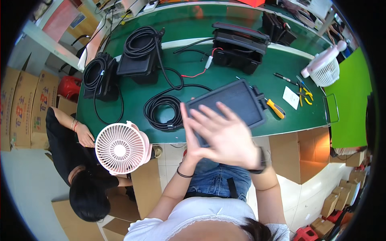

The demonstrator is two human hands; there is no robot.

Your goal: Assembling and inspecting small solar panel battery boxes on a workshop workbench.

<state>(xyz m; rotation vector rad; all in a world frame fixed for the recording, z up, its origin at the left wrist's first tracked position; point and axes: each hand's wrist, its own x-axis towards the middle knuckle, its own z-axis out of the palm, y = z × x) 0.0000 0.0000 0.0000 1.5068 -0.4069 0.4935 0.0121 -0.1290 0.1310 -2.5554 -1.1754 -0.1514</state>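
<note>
Both hands are raised in front of a black rectangular box (237,100) with a flat, rimmed lid, lying near the table's front edge. My left hand (190,134) is seen nearly edge-on, its fingers straight. Over the lid's near part, my right hand (225,136) has its fingers spread, slightly blurred, and holds nothing. The hands overlap in the picture; whether they touch each other or the box cannot be told. Left of the box lies a coil of black cable (163,112). On its right sits a screwdriver (276,108) with an orange-yellow handle.
Two black boxes (138,70) with coiled cables stand back left, and an opened black case (239,48) at the back. Pliers (305,95), a white card (290,97) and a white fan (326,66) are right. A pink fan (120,148) and a person (86,176) are left.
</note>
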